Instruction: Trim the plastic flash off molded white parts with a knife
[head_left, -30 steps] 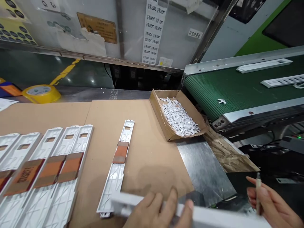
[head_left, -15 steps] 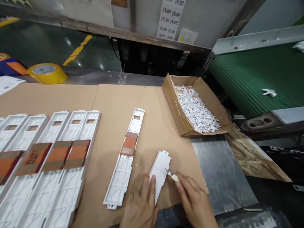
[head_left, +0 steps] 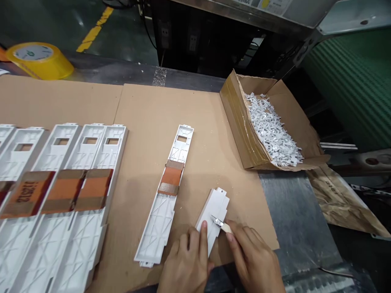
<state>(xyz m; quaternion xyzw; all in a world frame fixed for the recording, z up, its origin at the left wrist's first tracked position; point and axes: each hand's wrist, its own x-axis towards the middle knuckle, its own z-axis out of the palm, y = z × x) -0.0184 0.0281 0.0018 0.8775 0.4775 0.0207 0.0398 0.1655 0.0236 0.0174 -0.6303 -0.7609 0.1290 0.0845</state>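
My left hand [head_left: 187,260] holds a white plastic piece [head_left: 215,203] with stepped edges, its fingers lying along the piece's left side and face. In my right hand [head_left: 255,254] is a small craft knife [head_left: 224,226] with a pale handle, its blade over the face of the white piece. Whether the blade touches the surface I cannot tell. Just left of my hands, a long narrow white plastic strip [head_left: 155,228] lies ribbed side up on the cardboard, with an orange-brown block [head_left: 171,179] across its middle.
Several similar white strips [head_left: 73,240] with orange-brown blocks lie side by side at left. A cardboard box [head_left: 233,116] of small white pieces stands back right. A yellow tape roll [head_left: 39,61] sits at back left, and a green ribbed belt [head_left: 348,89] runs at right.
The view has tipped down and shifted. The knife blade has moved from the white piece's right edge further over its face. Both hands keep their hold.
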